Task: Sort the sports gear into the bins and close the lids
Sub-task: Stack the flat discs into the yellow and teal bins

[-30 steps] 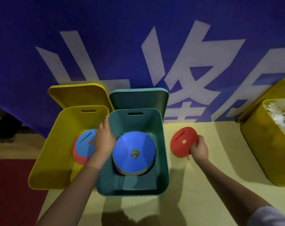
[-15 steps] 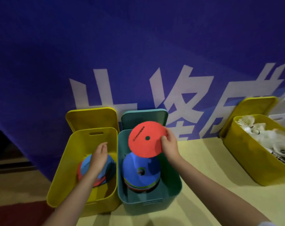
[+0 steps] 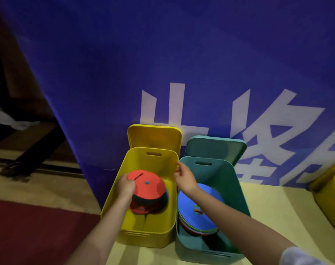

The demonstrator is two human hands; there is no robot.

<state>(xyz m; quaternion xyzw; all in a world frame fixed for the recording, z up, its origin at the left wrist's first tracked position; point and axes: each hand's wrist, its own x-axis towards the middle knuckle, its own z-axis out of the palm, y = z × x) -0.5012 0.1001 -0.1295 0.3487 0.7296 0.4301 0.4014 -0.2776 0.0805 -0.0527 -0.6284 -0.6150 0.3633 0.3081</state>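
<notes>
Your left hand (image 3: 125,185) grips the red disc (image 3: 146,184) inside the yellow bin (image 3: 113,203). Your right hand (image 3: 184,178) hangs loose over the green bin's (image 3: 237,188) left edge, holding nothing.

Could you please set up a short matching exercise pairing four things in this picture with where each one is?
Things:
1. red disc
2. blue disc
3. left hand
4. right hand

Places:
A. on top of the stack in the teal bin
B. over the edge where the two bins meet
C. on top of the stack in the yellow bin
D. inside the yellow bin, on the red disc's left rim

Pairs: 1-C, 2-A, 3-D, 4-B
</notes>
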